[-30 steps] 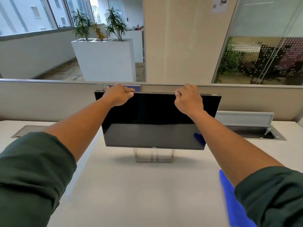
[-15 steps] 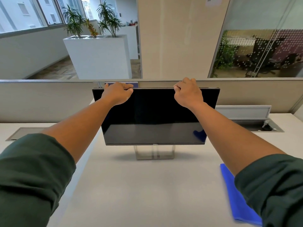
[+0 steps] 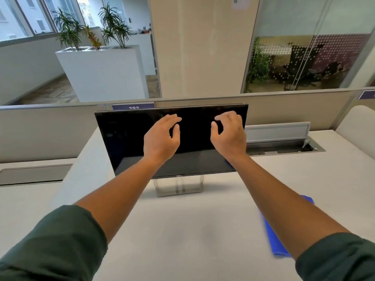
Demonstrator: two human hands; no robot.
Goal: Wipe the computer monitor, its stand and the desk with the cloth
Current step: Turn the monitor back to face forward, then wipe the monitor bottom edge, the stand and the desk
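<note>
We see a wide bare stretch of desk in front of the monitor, open to reach across. The monitor stands upright across the middle, its stand beneath, with a partition wall close behind. A blue cloth lies on the right, and an open cable tray sits right of the monitor.

1 head-worn view (wide-angle) looks forward and down, close over the desk.
</note>
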